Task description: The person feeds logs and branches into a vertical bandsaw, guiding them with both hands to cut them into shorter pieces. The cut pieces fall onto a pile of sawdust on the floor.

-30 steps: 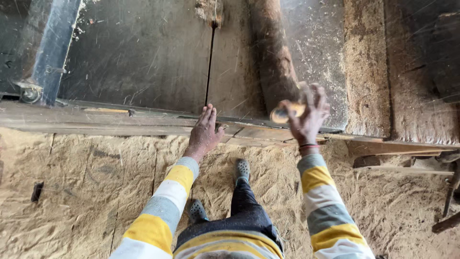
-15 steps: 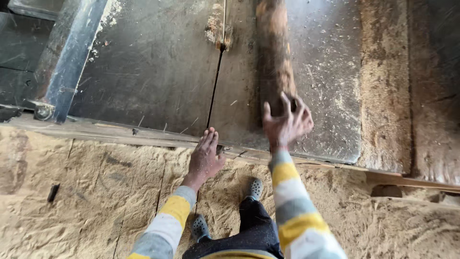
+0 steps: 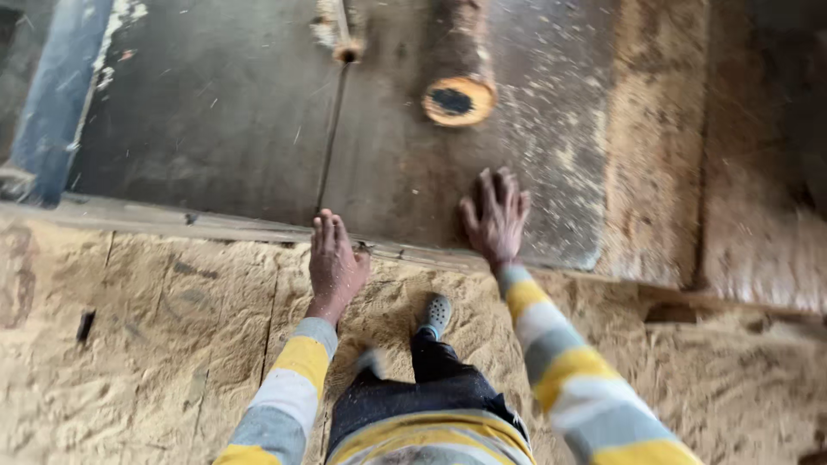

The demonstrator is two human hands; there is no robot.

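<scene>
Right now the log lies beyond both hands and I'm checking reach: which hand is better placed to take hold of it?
Probably the right hand: it lies spread on the saw table, almost in line below the log's cut end. The left hand rests at the table's edge by the blade slot, farther off.

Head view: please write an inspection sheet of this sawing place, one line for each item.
Surface: dark metal table with a narrow slot, dusted with sawdust.
Job's things: round log, cut end facing the camera, lying right of the slot.
Clutter: loose sawdust covering the floor.
Grippers: left hand on the table's front edge; right hand open, fingers spread, apart from the log.
Cables: nothing seen.
Surroundings: blue rail at left; rough planks at right.
</scene>
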